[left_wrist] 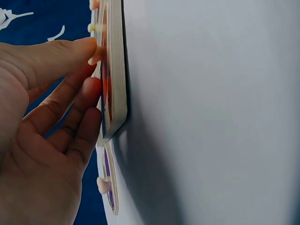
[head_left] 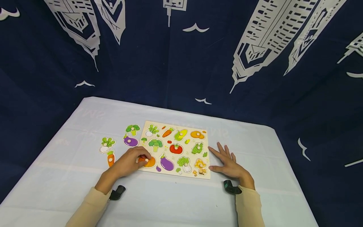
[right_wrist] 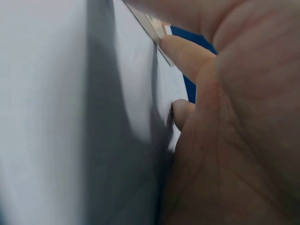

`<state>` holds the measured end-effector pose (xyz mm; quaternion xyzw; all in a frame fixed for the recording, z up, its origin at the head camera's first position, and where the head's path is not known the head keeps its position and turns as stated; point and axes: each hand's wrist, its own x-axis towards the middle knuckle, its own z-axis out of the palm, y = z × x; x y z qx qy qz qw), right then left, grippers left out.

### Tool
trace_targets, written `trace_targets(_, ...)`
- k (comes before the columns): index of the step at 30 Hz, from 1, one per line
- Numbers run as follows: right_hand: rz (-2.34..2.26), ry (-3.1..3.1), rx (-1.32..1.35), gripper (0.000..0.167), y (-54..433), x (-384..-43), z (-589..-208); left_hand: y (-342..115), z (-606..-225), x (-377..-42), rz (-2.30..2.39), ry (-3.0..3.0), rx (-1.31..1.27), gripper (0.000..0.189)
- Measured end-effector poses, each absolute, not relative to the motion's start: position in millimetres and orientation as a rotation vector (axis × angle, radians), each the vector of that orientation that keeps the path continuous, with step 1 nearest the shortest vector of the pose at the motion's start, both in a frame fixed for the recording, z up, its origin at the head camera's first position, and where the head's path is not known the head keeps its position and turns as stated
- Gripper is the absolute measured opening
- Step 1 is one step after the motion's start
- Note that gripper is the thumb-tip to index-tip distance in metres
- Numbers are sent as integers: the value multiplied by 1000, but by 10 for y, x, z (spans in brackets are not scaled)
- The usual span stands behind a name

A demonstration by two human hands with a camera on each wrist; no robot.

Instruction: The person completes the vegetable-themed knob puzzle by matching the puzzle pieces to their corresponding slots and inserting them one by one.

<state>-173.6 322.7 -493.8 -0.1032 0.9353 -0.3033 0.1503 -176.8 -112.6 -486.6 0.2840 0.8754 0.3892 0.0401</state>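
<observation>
A wooden vegetable puzzle board (head_left: 187, 153) lies on the white table, its spaces showing knobbed pieces and printed pictures. At the board's near left corner, my left hand (head_left: 129, 162) pinches the small knob (left_wrist: 95, 57) of an orange pumpkin-like piece (head_left: 152, 162) between thumb and fingertips. That piece lies on the board, partly hidden by the fingers. My right hand (head_left: 229, 165) rests at the board's right edge, fingers spread, with thumb and a fingertip touching the edge. The right wrist view shows the palm (right_wrist: 234, 117) beside the board's side.
Loose knobbed pieces lie left of the board: a broccoli (head_left: 132, 129), an eggplant (head_left: 131, 141), a white radish (head_left: 105, 148) and a carrot (head_left: 111, 159). A dark blue cloth (head_left: 170, 78) with white building prints hangs behind the table.
</observation>
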Motion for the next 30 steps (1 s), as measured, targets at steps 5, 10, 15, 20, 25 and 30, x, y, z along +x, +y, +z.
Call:
trace_targets(5,-870,2685,-292,88,3227,-1733,-4929,-1182,-4842,-1769,1239,2701,823,18)
trace_targets(10,-861,2687,-279,88,3227,-1735,-4927,-1226,-4805,-1783,1230,2731,753,18)
trace_targets(15,-862,2684,-276,88,3227,-1732,-4935,-1270,-4798,-1818,1254,2767,684,23)
trace_targets(20,-867,2675,-275,88,3227,-1734,-4931,-1338,-4790,-1885,1252,2831,666,21)
trace_targets(25,-869,2671,-264,87,3225,-1737,-4918,-1413,-4746,-1961,1203,2866,642,12)
trace_targets(30,-866,2679,-282,88,3230,-1745,-4935,-1496,-4721,-2039,1181,2870,638,16)
